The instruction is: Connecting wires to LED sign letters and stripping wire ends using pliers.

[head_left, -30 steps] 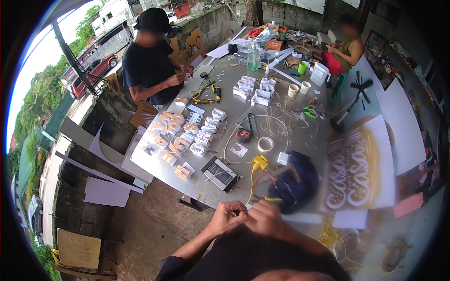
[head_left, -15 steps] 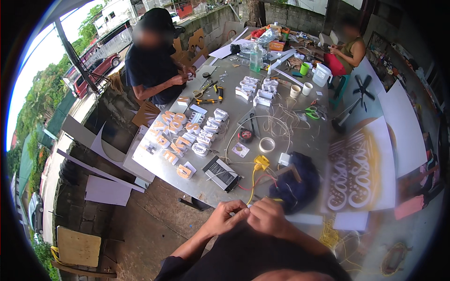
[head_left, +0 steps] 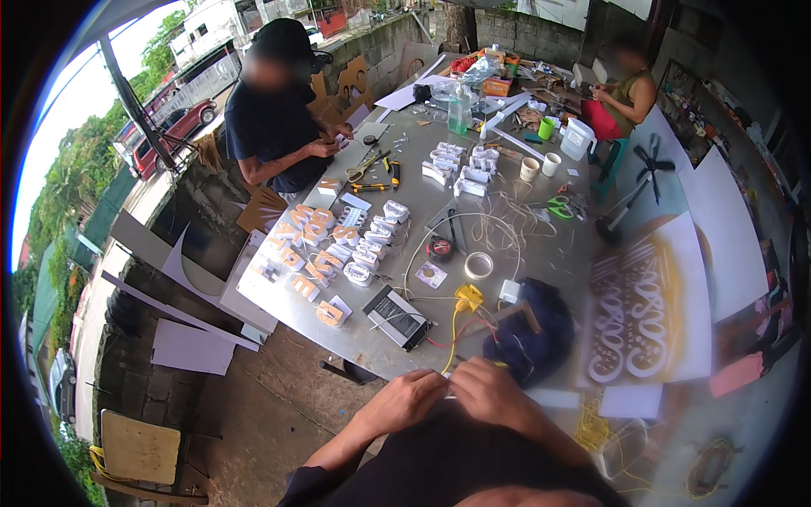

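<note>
My left hand (head_left: 409, 399) has shifted; it and my right hand (head_left: 490, 389) pinch a white bit (head_left: 451, 390); likely light; hold its ends.

Yellow connector (head_left: 469, 296), dark blue bundle (head_left: 549, 338), green-handled scissors (head_left: 560, 205), grey table (head_left: 541, 247) (whiter at left)

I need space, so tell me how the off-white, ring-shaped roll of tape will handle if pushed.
Lying flat on the shiny grey metal table, the roll of tape would probably slide. Its open centre suggests it's fairly light. Stood on its round rim, it might roll.
</note>
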`<control>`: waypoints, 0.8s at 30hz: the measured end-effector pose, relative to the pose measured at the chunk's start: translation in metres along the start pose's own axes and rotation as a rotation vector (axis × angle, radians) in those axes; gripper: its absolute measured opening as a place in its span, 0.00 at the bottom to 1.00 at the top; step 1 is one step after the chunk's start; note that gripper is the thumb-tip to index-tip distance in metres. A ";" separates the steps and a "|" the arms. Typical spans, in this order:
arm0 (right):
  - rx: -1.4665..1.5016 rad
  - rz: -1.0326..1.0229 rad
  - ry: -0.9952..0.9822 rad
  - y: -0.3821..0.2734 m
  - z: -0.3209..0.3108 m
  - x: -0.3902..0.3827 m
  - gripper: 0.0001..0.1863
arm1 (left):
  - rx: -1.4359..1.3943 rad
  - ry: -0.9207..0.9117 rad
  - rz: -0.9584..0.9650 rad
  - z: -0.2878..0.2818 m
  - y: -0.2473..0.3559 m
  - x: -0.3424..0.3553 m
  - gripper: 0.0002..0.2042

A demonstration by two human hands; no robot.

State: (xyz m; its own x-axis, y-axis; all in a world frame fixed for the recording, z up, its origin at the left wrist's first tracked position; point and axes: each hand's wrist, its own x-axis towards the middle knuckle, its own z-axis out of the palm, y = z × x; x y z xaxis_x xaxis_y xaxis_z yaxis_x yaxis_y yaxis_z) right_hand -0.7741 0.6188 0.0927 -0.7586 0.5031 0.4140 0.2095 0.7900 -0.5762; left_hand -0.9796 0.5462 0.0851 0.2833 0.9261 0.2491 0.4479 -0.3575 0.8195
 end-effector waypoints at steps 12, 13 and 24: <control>-0.234 0.165 -0.115 -0.008 0.015 -0.013 0.06 | 0.380 -0.022 0.194 0.015 -0.012 -0.005 0.07; -0.228 0.150 -0.093 -0.007 0.018 -0.014 0.06 | 0.400 -0.004 0.202 0.016 -0.013 -0.005 0.07; 0.146 0.184 0.181 -0.008 0.018 -0.001 0.07 | 0.104 0.009 -0.069 0.009 0.004 0.005 0.05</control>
State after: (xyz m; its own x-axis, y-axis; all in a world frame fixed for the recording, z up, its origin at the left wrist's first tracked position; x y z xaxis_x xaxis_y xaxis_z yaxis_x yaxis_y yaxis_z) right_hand -0.7862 0.6060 0.0845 -0.5911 0.6977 0.4047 0.2323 0.6277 -0.7429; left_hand -0.9690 0.5482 0.0853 0.2414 0.9499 0.1986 0.5517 -0.3027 0.7772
